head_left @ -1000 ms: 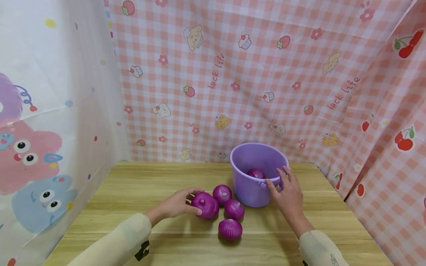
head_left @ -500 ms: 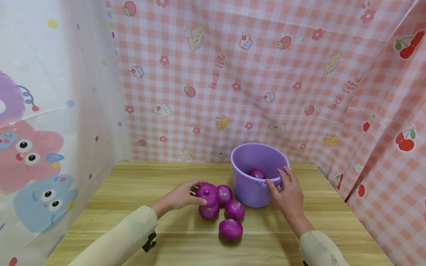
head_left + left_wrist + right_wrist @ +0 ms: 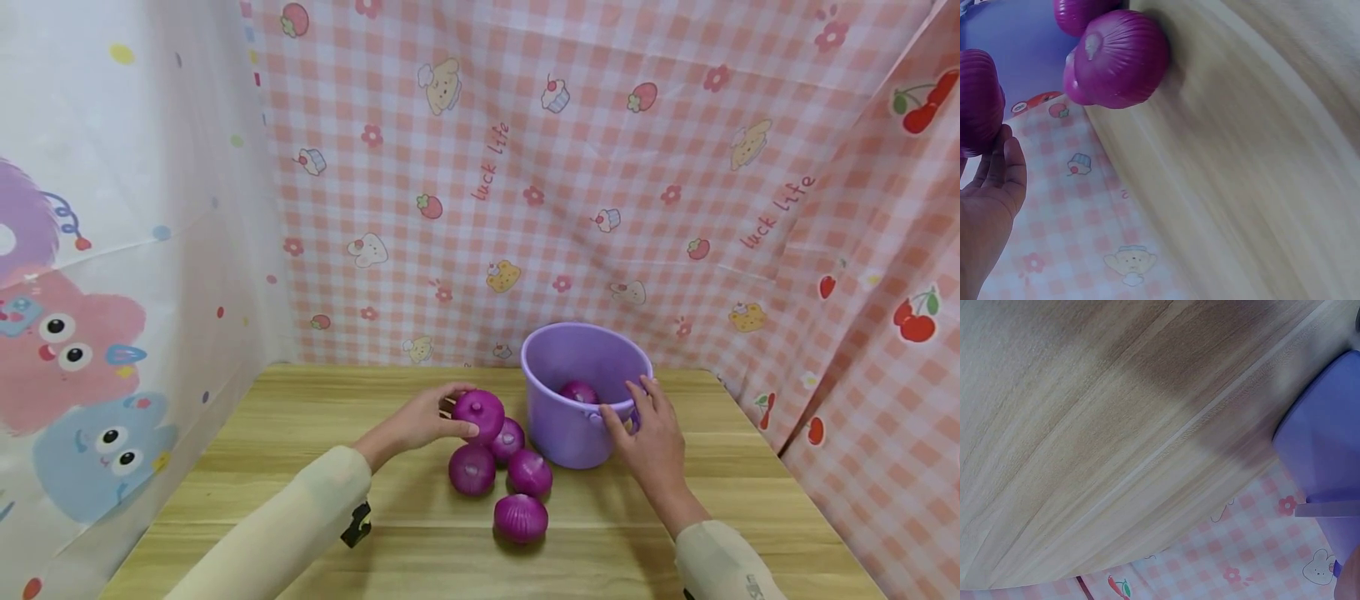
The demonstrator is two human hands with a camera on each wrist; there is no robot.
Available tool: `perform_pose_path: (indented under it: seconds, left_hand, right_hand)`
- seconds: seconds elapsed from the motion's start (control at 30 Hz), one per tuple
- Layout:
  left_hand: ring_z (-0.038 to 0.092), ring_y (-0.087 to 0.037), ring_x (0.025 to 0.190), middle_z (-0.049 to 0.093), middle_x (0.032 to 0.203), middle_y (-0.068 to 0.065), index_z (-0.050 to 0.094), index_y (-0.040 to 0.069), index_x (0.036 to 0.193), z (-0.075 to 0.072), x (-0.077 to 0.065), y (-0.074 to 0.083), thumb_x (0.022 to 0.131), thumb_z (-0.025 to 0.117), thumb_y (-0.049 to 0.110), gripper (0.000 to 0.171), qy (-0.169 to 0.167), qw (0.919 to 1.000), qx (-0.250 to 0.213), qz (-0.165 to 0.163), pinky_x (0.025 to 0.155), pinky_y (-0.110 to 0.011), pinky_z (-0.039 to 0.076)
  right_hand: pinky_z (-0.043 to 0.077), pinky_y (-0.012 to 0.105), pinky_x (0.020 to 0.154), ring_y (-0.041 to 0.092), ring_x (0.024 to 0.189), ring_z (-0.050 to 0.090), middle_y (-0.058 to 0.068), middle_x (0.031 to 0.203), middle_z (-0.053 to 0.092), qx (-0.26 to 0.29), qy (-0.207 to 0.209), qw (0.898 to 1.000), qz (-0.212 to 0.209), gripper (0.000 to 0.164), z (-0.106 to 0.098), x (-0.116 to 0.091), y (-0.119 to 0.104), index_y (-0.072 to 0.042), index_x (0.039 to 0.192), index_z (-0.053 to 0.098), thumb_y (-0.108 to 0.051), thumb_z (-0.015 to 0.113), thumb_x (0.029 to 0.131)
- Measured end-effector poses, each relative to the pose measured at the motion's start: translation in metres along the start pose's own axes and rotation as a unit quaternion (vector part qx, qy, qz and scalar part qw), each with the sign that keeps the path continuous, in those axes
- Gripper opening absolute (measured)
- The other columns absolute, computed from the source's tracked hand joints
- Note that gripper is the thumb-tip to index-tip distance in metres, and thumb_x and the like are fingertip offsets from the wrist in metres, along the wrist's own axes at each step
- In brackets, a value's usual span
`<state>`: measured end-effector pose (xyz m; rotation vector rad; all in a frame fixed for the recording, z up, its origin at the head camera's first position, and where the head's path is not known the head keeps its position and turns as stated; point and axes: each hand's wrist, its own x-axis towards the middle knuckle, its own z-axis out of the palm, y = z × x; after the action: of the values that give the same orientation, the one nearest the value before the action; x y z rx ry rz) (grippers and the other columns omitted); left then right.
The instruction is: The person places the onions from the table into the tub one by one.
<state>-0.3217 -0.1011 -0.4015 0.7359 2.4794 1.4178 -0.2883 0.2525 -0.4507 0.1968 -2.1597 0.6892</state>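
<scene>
My left hand point(image 3: 423, 419) holds a red onion point(image 3: 480, 415) by its side, thumb in front and fingers behind, raised above the other onions. The left wrist view shows this held onion point(image 3: 979, 103) at the left edge, over the fingers. A purple bucket point(image 3: 566, 435) stands to the right, with one red onion point(image 3: 579, 392) inside. My right hand point(image 3: 652, 446) grips the bucket's rim at its right front. In the right wrist view, the bucket point(image 3: 1325, 431) fills the right edge, and only a bit of the hand shows low in the corner.
Several more red onions lie clustered left of the bucket, among them a front one point(image 3: 521, 518) and a left one point(image 3: 472, 469). The wooden table point(image 3: 337, 533) meets a pink checked cloth point(image 3: 420, 275) behind. A white patterned cloth point(image 3: 172, 317) hangs at left.
My left hand has lifted its onion and carried it away and to the right, uncovering the onion that was behind it. The right hand and the bucket stay in place.
</scene>
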Motion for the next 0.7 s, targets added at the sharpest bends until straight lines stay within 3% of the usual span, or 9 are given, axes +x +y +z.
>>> perform_pose_path:
  seconds: [0.4, 0.7]
  left_hand:
    - [0.059, -0.026, 0.112, 0.061, 0.124, -0.009, 0.051, 0.011, 0.143, -0.002, 0.015, 0.016, 0.085, 0.080, 0.033, 0.069, 0.026, 0.9995, 0.017, -0.005, 0.090, -0.039, 0.054]
    - [0.059, -0.026, 0.110, 0.064, 0.118, -0.008, 0.052, 0.011, 0.141, -0.005, 0.028, 0.024, 0.085, 0.079, 0.029, 0.065, 0.044, 0.9989, -0.015, 0.001, 0.088, -0.038, 0.054]
  right_hand:
    - [0.040, 0.063, 0.099, 0.046, 0.132, 0.042, 0.027, 0.138, 0.051, 0.000, -0.003, 1.000, 0.003, 0.057, -0.001, 0.000, -0.001, 0.006, 0.127, 0.061, -0.030, 0.074, 0.085]
    - [0.040, 0.063, 0.099, 0.047, 0.131, 0.043, 0.027, 0.137, 0.051, 0.000, -0.003, 1.000, 0.003, 0.058, 0.000, 0.000, 0.000, 0.006, 0.126, 0.061, -0.033, 0.074, 0.086]
